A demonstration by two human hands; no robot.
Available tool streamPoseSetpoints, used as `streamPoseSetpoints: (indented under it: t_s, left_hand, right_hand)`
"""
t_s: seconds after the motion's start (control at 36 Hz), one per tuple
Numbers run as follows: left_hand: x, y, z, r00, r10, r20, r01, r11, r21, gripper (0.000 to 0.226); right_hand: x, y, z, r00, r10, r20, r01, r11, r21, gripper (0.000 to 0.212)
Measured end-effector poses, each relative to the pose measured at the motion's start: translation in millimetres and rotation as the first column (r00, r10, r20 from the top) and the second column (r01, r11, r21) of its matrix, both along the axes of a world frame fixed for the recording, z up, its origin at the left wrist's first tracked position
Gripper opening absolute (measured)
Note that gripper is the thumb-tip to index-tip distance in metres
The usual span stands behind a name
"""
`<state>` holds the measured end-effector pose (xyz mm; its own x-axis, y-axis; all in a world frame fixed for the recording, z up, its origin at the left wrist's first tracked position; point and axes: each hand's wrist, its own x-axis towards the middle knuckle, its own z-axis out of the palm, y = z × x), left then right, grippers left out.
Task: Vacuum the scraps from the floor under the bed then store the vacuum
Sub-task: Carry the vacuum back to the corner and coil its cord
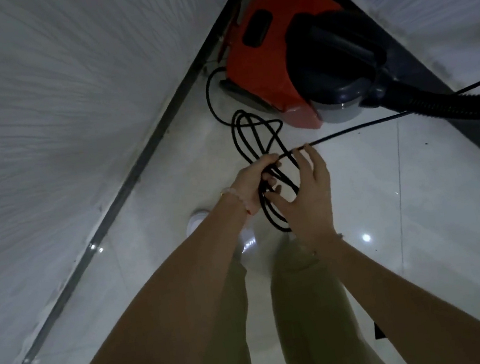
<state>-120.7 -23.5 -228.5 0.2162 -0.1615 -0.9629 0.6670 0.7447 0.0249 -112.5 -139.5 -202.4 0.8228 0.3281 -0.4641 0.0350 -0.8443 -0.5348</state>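
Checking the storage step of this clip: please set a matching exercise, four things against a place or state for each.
Things:
1 red canister vacuum
2 black power cord
3 black ribbed hose
4 right hand

Places or states:
A thick, joined to the vacuum's dark end
B stands in the corner of the white walls
C fingers spread, touching the cord
D looped, held by the left hand

Pairs: 1-B; 2-D; 3-A; 4-C

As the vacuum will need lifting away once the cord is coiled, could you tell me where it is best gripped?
Probably the black arched handle on top of the vacuum, reached from above on the near side: it stands proud of the red body, the walls close off the far sides, and the hose leaves rightward.
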Motion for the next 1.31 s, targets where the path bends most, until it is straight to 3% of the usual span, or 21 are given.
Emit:
streamPoseSetpoints:
  t_s: [0.06, 0.11, 0.25, 0.42, 0.47, 0.56, 0.64, 0.72, 0.78, 0.86, 0.92, 0.94, 1.0, 1.08, 1.17, 1.22, 1.31]
  left_hand:
    - [6, 3, 0, 1.000, -0.015, 0.021, 0.014, 1.000, 0.023, 0.023]
    - [7, 7, 0, 0.996, -0.060, 0.059, 0.059, 0.998, 0.030, 0.021]
    - [0, 15, -8, 0.983, -0.083, 0.166, 0.092, 0.995, -0.047, 0.016]
    - [1, 25, -11, 0.953, -0.203, 0.223, 0.206, 0.978, 0.007, 0.025]
    - [2, 27, -12, 0.934, -0.282, 0.219, 0.272, 0.959, 0.078, 0.034]
    - [1, 30, -15, 0.899, -0.378, 0.221, 0.353, 0.924, 0.146, 0.054]
    - [3, 30, -10, 0.786, -0.579, 0.218, 0.530, 0.812, 0.244, 0.063]
    - [7, 30, -8, 0.700, -0.683, 0.207, 0.615, 0.724, 0.312, 0.057]
    - [8, 30, -10, 0.760, -0.611, 0.221, 0.560, 0.789, 0.252, 0.059]
    - [8, 31, -16, 0.903, -0.385, 0.190, 0.364, 0.921, 0.138, 0.056]
    - [10, 31, -23, 0.951, -0.278, 0.137, 0.256, 0.954, 0.158, 0.046]
    - [12, 31, -27, 0.968, -0.228, 0.109, 0.206, 0.962, 0.181, 0.053]
    - [16, 29, -33, 0.990, -0.125, 0.059, 0.111, 0.973, 0.202, 0.066]
    - [26, 24, -45, 1.000, -0.006, 0.019, 0.001, 0.963, 0.269, 0.060]
    - [33, 19, -62, 1.000, 0.016, -0.007, -0.012, 0.940, 0.340, 0.072]
    - [36, 17, -73, 1.000, 0.014, -0.012, -0.009, 0.937, 0.350, 0.080]
    - [36, 16, -85, 1.000, 0.028, 0.003, -0.028, 0.956, 0.292, 0.075]
  right_hand:
    - [-1, 2, 8, 0.975, -0.152, -0.162, 0.157, 0.987, 0.022, 0.091]
    - [2, 3, 10, 0.892, -0.259, -0.372, 0.281, 0.960, 0.006, 0.097]
    - [17, 10, -5, 0.808, -0.173, -0.564, 0.176, 0.983, -0.049, 0.089]
    - [25, 20, -18, 0.746, -0.078, -0.661, 0.165, 0.984, 0.070, 0.068]
    - [24, 25, -17, 0.711, -0.078, -0.699, 0.198, 0.976, 0.093, 0.051]
    - [23, 31, -19, 0.647, -0.130, -0.752, 0.279, 0.957, 0.075, 0.045]
    - [20, 35, -23, 0.609, -0.177, -0.773, 0.321, 0.946, 0.036, 0.035]
    - [15, 38, -24, 0.623, -0.185, -0.760, 0.296, 0.955, 0.010, 0.014]
    - [12, 40, -27, 0.669, -0.178, -0.722, 0.258, 0.966, 0.002, 0.004]
    - [12, 42, -33, 0.771, -0.047, -0.635, 0.054, 0.998, -0.007, 0.031]
    - [15, 42, -38, 0.817, 0.088, -0.570, -0.140, 0.989, -0.047, 0.036]
    - [16, 42, -40, 0.828, 0.151, -0.540, -0.224, 0.972, -0.072, 0.035]
    - [21, 42, -44, 0.839, 0.270, -0.472, -0.352, 0.931, -0.094, 0.037]
    - [35, 38, -57, 0.826, 0.393, -0.405, -0.481, 0.865, -0.144, 0.039]
    - [49, 31, -71, 0.780, 0.499, -0.378, -0.598, 0.772, -0.214, 0.037]
    - [55, 26, -81, 0.760, 0.539, -0.363, -0.634, 0.738, -0.232, 0.046]
    - [55, 20, -98, 0.770, 0.524, -0.364, -0.627, 0.727, -0.280, 0.051]
